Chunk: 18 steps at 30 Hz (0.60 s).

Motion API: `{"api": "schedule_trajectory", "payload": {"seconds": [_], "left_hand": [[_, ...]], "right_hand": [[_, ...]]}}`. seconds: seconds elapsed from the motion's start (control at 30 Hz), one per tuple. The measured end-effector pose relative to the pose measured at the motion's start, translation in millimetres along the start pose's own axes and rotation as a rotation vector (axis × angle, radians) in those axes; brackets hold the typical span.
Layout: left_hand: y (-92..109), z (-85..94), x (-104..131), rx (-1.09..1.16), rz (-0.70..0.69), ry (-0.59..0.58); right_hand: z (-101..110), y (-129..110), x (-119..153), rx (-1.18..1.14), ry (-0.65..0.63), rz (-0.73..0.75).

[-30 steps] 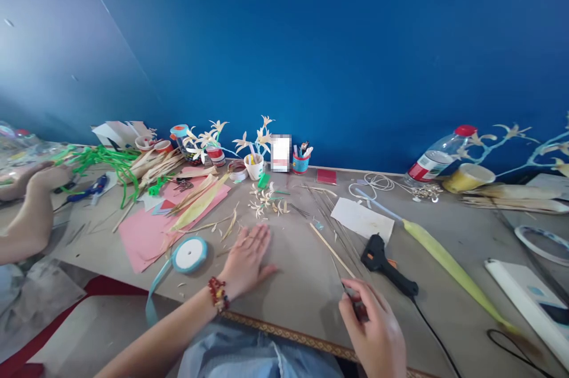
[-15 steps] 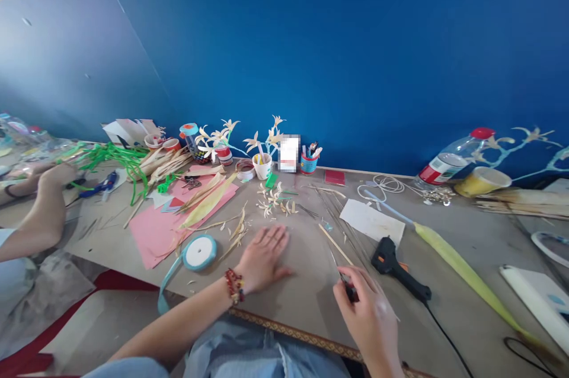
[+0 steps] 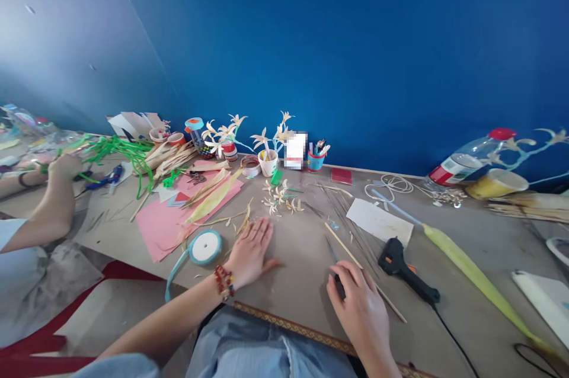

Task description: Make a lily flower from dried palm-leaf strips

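Observation:
My left hand (image 3: 249, 252) lies flat on the grey table, fingers stretched out and holding nothing. A roll of light blue ribbon (image 3: 205, 247) is beside its wrist, its loose end trailing toward the table edge. Just beyond the fingertips are several small cream flowers (image 3: 281, 199) and dry husk scraps (image 3: 243, 222). My right hand (image 3: 362, 307) is low over the table, fingers curled round a slim pointed tool (image 3: 331, 247) with a dark handle. The palm hides most of it, so I cannot tell its kind. A thin wooden stick (image 3: 390, 302) lies alongside that hand.
To the right are a black glue gun (image 3: 406, 271), white paper (image 3: 377, 221), a yellow-green husk (image 3: 471, 271) and a tilted bottle (image 3: 471, 156). Flower-filled cups (image 3: 268, 163) and a pen cup (image 3: 317, 160) line the blue wall. Pink paper (image 3: 155, 230) and another person's arm (image 3: 60, 200) are left.
My left hand has slid slightly left and toward the table's far side. My right hand has turned more palm-down over the dark-handled tool. The view has shifted a little.

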<state>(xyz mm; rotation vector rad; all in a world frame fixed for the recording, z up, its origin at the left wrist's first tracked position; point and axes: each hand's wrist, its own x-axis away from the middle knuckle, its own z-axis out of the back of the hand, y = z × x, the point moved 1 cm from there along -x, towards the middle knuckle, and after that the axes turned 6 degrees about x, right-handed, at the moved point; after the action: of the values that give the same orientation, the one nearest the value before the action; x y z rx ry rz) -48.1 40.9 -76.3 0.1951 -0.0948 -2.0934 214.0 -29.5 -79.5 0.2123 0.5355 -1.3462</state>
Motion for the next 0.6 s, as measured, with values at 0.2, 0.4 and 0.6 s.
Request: {"api": "schedule_trajectory", "payload": {"seconds": [0.2,0.4,0.6], "left_hand": [[33.8,20.9,46.5,0.066,-0.315,-0.053],[7.4,20.2,79.6,0.074,-0.242,-0.073],[-12.2,69.0,112.5,0.109,-0.034,0.144]], "right_hand": [[-2.8,-11.1,-2.0,-0.040,-0.043,0.047],[-2.0,-11.5,9.6,-0.067,-0.011,0.058],[16.0,-43.3,-1.3,-0.221,0.018,0.057]]}}
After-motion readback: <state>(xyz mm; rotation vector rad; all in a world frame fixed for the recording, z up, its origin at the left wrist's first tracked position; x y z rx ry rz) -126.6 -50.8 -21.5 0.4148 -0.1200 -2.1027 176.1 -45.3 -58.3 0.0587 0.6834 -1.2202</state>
